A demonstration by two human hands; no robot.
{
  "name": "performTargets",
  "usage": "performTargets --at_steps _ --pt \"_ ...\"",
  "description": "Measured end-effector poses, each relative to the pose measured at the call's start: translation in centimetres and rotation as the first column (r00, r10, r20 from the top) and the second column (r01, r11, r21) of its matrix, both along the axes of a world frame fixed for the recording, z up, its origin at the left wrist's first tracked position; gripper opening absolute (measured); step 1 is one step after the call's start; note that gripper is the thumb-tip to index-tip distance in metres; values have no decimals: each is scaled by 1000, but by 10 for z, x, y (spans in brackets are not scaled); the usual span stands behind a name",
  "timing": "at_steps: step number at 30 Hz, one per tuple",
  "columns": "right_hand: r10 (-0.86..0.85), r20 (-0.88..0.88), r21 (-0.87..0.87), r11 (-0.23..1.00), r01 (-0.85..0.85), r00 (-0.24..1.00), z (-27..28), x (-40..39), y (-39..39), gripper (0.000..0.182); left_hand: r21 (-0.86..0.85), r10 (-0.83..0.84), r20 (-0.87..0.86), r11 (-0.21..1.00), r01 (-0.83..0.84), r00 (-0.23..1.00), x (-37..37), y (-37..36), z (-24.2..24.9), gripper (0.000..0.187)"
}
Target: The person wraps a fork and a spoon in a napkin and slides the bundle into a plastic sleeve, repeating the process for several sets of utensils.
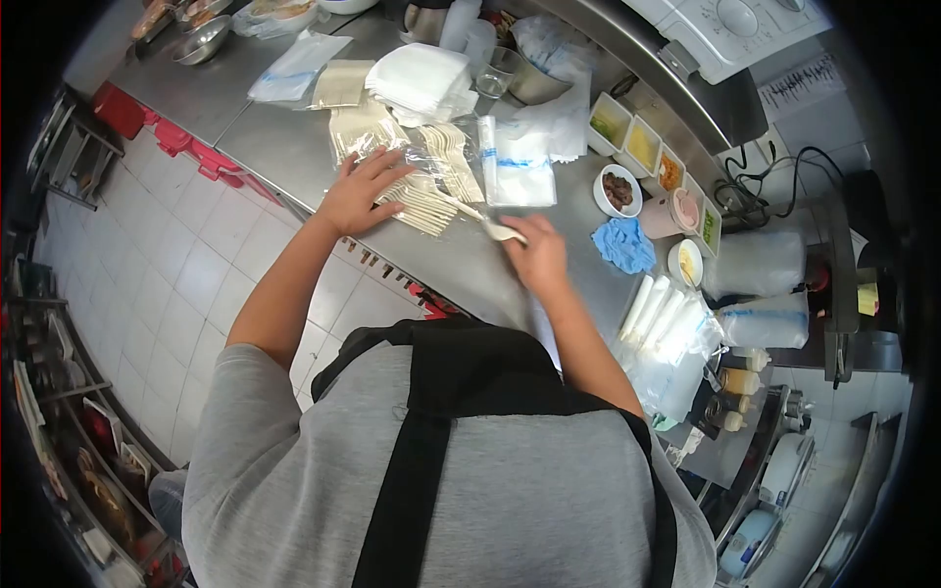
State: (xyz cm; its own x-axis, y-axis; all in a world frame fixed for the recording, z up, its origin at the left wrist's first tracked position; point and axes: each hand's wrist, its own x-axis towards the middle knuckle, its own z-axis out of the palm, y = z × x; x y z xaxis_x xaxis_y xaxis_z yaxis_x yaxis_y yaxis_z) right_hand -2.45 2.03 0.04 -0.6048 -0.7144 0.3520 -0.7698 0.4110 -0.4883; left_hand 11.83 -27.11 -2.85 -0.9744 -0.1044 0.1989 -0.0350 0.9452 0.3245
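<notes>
My left hand (pixel 368 193) lies with fingers spread on a clear plastic bag of cream disposable cutlery (pixel 420 209), pressing its near left side. The handles sit side by side in a bundle. My right hand (pixel 539 255) pinches a cream spoon (pixel 502 231) by its bowl end, and the spoon's handle points back toward the bag. Forks (pixel 449 157) show through the plastic farther back. Right behind the cutlery are a stack of white napkins (pixel 421 80) and a pack of white plastic bags (pixel 521 171).
To the right stand containers of chopped food (pixel 642 147), a bowl of dark food (pixel 617 191), a crumpled blue cloth (pixel 623 245) and rolled plastic bags (pixel 662 314). A glass (pixel 498 72) stands at the back. The steel counter's (pixel 257 142) near edge runs below my forearms.
</notes>
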Motion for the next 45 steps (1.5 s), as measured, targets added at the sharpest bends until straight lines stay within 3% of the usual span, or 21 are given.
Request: performTargets --at_steps 3,6,12,15,21,24,28,31,35,37,39,40,43,45 --pt "33 -20 104 994 -31 999 12 19 -38 28 11 -10 -19 1000 10 1000 -3 6 -2 61" --pt "85 -87 269 961 -59 993 -16 7 -60 25 10 -4 -43 1000 4 999 -1 10 -2 60" --pt "15 -51 211 977 -4 999 -6 10 -38 19 0 -17 -69 1000 17 997 -2 10 -7 61" --pt "79 -142 213 976 -47 987 -4 13 -53 18 -3 -27 -70 1000 27 997 -3 11 -5 61" --pt "-14 -119 235 971 42 993 -17 2 -46 12 -1 -9 -71 1000 9 997 -2 13 -3 61" --pt "-36 -65 335 940 56 997 5 -3 -3 13 -1 -7 -87 1000 7 996 -4 12 -3 61" --pt "-83 301 247 969 6 950 0 -34 104 21 9 -5 -105 1000 6 994 -5 12 -5 60" --pt "-240 470 294 950 106 850 -11 -44 163 23 8 -24 -107 1000 25 994 -6 13 -2 61" --pt "-281 398 193 956 220 873 -8 -43 182 27 33 -29 -190 999 36 981 -9 8 -2 61" --pt "-365 219 180 927 330 905 2 -40 177 29 114 -12 -264 993 43 964 -13 0 0 59" --pt "-476 27 216 861 460 879 7 -36 167 30 80 10 -337 997 18 941 -24 -6 24 52" --pt "-447 -47 111 886 450 893 -1 -36 164 27 52 28 -369 999 -9 929 -33 -16 29 52" --pt "-467 -62 19 883 469 882 -15 -34 148 25 -41 52 -426 996 -76 903 -63 -39 55 52" --pt "-526 -50 69 846 529 849 -22 -36 140 23 -105 34 -417 991 -85 908 -83 -56 69 52"
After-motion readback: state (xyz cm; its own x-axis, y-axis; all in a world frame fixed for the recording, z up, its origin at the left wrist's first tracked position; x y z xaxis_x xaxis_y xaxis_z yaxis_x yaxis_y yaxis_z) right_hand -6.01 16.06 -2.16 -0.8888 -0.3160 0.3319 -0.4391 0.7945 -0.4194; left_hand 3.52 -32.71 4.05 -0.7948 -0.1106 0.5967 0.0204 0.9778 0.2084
